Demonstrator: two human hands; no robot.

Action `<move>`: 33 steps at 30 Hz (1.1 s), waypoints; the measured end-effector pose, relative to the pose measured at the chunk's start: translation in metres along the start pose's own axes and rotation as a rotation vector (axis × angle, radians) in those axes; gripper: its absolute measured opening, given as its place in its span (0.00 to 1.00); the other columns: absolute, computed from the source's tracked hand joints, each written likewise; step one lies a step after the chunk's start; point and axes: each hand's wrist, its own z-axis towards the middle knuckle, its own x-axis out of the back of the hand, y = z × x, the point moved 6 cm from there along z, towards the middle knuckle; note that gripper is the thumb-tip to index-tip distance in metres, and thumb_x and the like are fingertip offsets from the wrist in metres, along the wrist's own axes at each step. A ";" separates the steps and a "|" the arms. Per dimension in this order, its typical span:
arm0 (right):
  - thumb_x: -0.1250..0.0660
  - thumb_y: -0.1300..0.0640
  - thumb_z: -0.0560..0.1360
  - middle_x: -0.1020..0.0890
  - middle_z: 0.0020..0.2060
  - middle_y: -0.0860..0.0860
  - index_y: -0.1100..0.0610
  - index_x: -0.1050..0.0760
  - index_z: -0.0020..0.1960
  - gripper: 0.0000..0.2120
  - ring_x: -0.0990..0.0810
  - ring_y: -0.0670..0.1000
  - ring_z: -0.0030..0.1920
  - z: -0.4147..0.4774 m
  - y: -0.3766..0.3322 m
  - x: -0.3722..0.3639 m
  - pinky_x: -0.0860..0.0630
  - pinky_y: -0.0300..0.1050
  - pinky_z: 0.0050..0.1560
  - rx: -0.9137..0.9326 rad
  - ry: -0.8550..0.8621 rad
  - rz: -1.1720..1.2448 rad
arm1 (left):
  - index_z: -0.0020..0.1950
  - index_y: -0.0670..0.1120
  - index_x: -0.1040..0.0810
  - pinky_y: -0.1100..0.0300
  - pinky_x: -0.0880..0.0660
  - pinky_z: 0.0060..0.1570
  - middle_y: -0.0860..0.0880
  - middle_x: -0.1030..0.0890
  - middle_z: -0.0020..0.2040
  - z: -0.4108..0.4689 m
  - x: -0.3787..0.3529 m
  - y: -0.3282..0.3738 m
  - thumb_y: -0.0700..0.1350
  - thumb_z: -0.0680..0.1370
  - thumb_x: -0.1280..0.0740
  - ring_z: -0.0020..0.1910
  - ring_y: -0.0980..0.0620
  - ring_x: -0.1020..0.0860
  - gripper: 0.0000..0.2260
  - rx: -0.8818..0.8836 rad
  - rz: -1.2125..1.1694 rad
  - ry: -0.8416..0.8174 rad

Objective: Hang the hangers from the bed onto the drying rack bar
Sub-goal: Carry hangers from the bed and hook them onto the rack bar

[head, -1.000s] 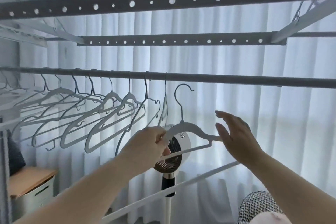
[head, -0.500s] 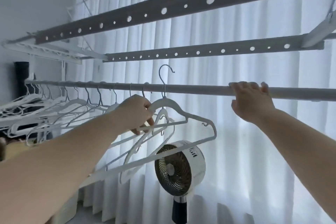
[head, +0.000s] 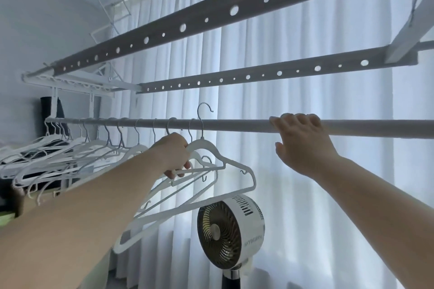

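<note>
My left hand (head: 174, 153) grips a white hanger (head: 231, 166) by its shoulder, just left of the neck. Its metal hook rises above the round drying rack bar (head: 234, 123), and I cannot tell whether the hook rests on the bar. My right hand (head: 301, 138) holds the same bar further right, fingers curled over its top. Several white hangers (head: 98, 148) hang in a row along the bar's left part, tilted toward me.
Two perforated grey rails (head: 234, 10) run overhead above the bar. A white standing fan (head: 229, 230) sits below the held hanger, in front of a sheer white curtain (head: 328, 195). A dark object and a wooden surface lie low on the left.
My left hand lifted the hanger from below the bar up to it, hook now above the bar. My right hand let go of the hanger and took hold of the bar.
</note>
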 end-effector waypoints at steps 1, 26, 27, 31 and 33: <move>0.45 0.55 0.78 0.35 0.67 0.52 0.54 0.45 0.72 0.24 0.36 0.55 0.66 0.000 0.001 0.000 0.47 0.46 0.68 0.008 0.005 0.002 | 0.50 0.37 0.23 0.58 0.24 0.31 0.41 0.17 0.47 0.002 -0.003 -0.001 0.37 0.79 0.44 0.38 0.43 0.20 0.10 0.006 0.018 0.006; 0.44 0.53 0.77 0.42 0.73 0.53 0.56 0.44 0.71 0.24 0.45 0.55 0.72 -0.008 -0.003 -0.002 0.56 0.50 0.73 0.018 -0.009 0.015 | 0.34 0.46 0.26 0.56 0.22 0.44 0.46 0.24 0.34 0.000 -0.025 0.002 0.47 0.78 0.41 0.32 0.47 0.24 0.13 -0.028 0.330 0.016; 0.44 0.53 0.77 0.43 0.73 0.53 0.56 0.44 0.71 0.24 0.46 0.55 0.73 -0.010 -0.004 -0.001 0.57 0.50 0.73 0.016 -0.010 0.026 | 0.33 0.47 0.27 0.54 0.21 0.46 0.45 0.22 0.36 -0.003 -0.023 0.001 0.48 0.78 0.41 0.35 0.45 0.21 0.14 -0.024 0.318 0.006; 0.43 0.53 0.77 0.39 0.71 0.51 0.55 0.43 0.70 0.23 0.44 0.54 0.72 -0.014 -0.013 0.008 0.53 0.49 0.73 0.017 0.016 0.076 | 0.50 0.42 0.24 0.56 0.23 0.46 0.44 0.20 0.43 -0.017 -0.008 -0.006 0.51 0.78 0.41 0.35 0.46 0.22 0.13 -0.009 0.361 0.045; 0.43 0.54 0.77 0.36 0.69 0.51 0.55 0.41 0.69 0.22 0.40 0.54 0.70 -0.017 -0.022 0.015 0.49 0.47 0.71 0.030 0.037 0.098 | 0.54 0.41 0.24 0.58 0.27 0.45 0.45 0.21 0.46 -0.026 0.004 -0.010 0.51 0.78 0.41 0.38 0.47 0.25 0.15 -0.023 0.400 0.092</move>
